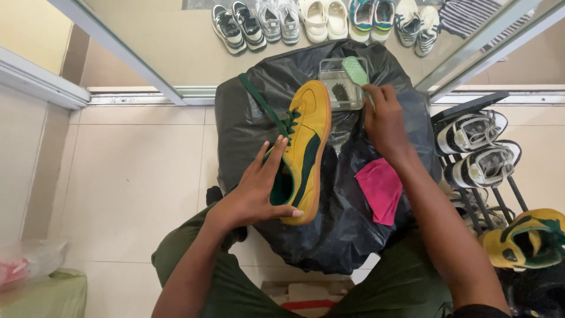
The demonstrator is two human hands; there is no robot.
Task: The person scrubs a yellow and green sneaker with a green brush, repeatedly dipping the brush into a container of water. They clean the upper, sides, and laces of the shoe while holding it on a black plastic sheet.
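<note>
My left hand (259,191) grips a yellow sneaker (309,141) with green laces and a green side stripe, holding it by the heel opening above a black plastic sheet (341,229). My right hand (385,121) holds a light green brush (355,70) whose head sits over a clear plastic container of water (340,88) at the far edge of the sheet. A loose green lace (259,100) trails off to the left of the shoe. A pink cloth (379,188) lies on the sheet under my right forearm.
A row of shoes (318,20) lines the floor beyond a metal door track (147,94). At the right a shoe rack (477,153) holds black-and-white sneakers, with the matching yellow sneaker (527,238) below it. A bag (29,271) sits at lower left.
</note>
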